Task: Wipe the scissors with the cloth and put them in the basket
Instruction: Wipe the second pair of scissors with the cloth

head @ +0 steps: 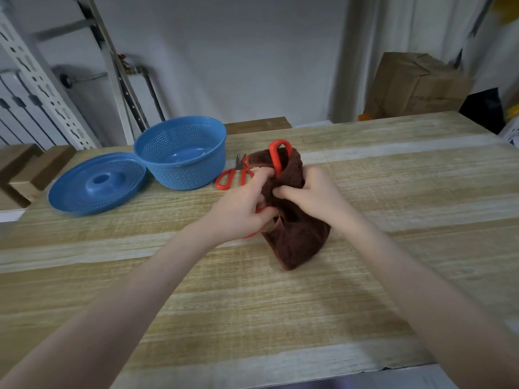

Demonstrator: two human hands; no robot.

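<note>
Left hand (241, 206) gripping orange scissors (277, 157), right hand (311, 197) clutching brown cloth (297, 240) bunched around them — blue basket (182, 175) sitting nearby.

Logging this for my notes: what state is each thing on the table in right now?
basket: upright, lid off, empty.
lid: lying on the table beside the basket.
held scissors: mostly wrapped in the cloth, one red loop sticking out.
cloth: bunched round the held scissors.
second scissors: lying on the table, untouched.
left hand: grips the held scissors.
right hand: grips the cloth.
</note>
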